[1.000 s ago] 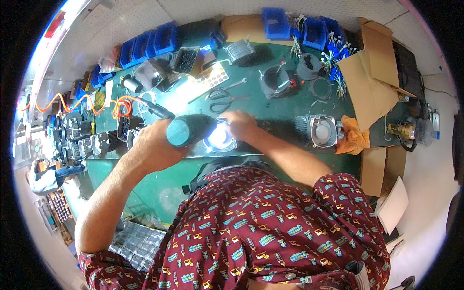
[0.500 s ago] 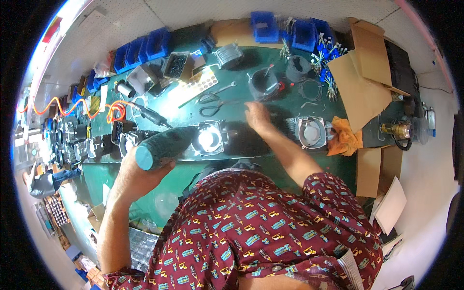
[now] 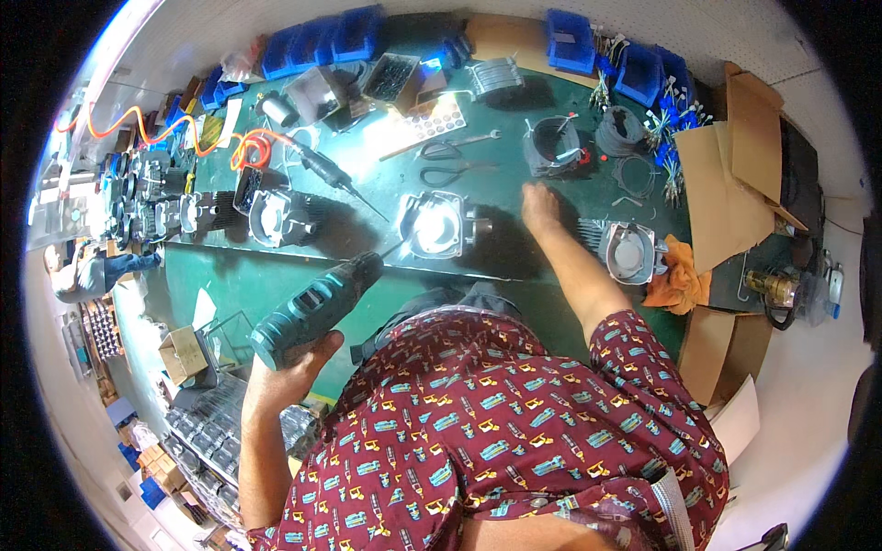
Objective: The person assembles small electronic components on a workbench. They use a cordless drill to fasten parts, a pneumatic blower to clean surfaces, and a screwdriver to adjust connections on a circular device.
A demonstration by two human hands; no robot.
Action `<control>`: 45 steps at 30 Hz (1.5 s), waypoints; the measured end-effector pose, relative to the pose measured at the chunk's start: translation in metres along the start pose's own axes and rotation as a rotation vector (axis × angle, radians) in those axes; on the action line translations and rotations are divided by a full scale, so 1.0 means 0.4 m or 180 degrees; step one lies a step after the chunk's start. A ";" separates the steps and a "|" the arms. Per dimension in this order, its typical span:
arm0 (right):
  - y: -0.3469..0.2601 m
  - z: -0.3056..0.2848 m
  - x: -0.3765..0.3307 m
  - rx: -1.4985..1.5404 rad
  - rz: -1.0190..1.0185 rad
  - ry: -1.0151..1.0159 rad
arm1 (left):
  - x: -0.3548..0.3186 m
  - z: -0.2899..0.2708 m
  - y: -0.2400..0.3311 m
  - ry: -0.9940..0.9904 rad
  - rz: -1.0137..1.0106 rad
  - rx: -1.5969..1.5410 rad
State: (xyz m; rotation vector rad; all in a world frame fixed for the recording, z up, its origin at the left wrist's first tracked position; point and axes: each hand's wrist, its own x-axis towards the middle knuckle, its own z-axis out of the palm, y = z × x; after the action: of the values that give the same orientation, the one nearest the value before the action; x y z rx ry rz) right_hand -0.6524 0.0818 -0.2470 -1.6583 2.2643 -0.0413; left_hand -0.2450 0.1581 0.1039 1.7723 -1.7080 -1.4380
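Here the left hand has drawn the teal drill back off the metal housing toward the near worktop edge, gripping it firmly. The right hand, fingers loosely spread and empty, has reached past the housing toward mid-worktop, so driving appears paused.

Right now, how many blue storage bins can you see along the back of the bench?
About 7. Three blue bins sit in a row at the back left, and roughly four cluster at the back right beside the cardboard. More may be hidden behind the clutter.

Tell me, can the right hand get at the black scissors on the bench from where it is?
Probably yes. The right hand rests empty on the green bench, and the black scissors lie just up and left of it, nothing between them.
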 end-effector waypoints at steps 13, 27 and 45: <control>-0.117 -0.273 -0.237 0.6019 0.0815 -0.0527 | 0.038 -0.051 -0.148 -0.0375 0.0423 0.0078; -0.316 -0.299 -0.355 0.7126 0.1002 -0.0800 | 0.115 -0.060 -0.232 -0.0722 0.0694 -0.0695; -0.304 -0.350 -0.338 0.5631 0.0771 -0.0410 | 0.144 -0.060 -0.325 -0.0537 0.1182 -0.0278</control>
State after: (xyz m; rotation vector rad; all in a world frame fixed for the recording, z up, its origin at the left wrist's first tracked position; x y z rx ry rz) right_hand -0.5437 0.1446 -0.0547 -0.3540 1.2484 -1.3266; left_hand -0.1616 0.1309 -0.0106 1.2352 -1.9005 -1.4973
